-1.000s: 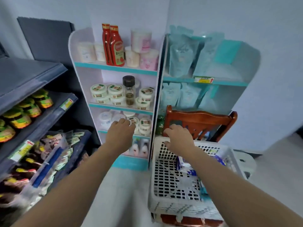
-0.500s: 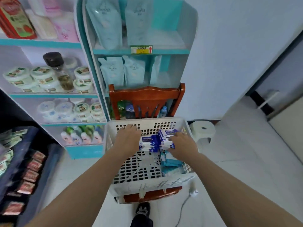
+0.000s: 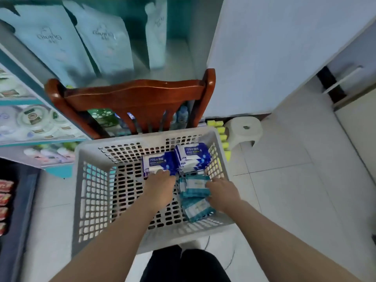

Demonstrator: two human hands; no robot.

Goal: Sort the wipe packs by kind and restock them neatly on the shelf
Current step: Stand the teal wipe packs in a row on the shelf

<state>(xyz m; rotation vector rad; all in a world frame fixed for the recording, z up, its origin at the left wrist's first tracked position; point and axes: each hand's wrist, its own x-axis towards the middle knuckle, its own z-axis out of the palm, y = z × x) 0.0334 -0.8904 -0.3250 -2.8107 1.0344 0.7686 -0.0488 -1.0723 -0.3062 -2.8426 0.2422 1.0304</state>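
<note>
A pale grey perforated plastic basket (image 3: 81,180) sits on a reddish-brown wooden chair (image 3: 138,96) in front of the turquoise shelf (image 3: 177,23). Dark blue wipe packs (image 3: 192,157) lie at its far right, with teal wipe packs (image 3: 194,190) nearer. The left hand (image 3: 160,188) touches a blue pack's near edge and the right hand (image 3: 222,195) touches the teal packs, both with fingers bent down. I cannot tell whether either grips.

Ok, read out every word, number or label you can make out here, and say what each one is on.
"75%": on the left dark blue wipe pack; the characters after it are blurred.
"75%": on the right dark blue wipe pack; the rest is blurred.
Script brand on the pale blue pouches: too blurred to read.
Print on the teal wipe packs and tub labels: too small and blurred.
</note>
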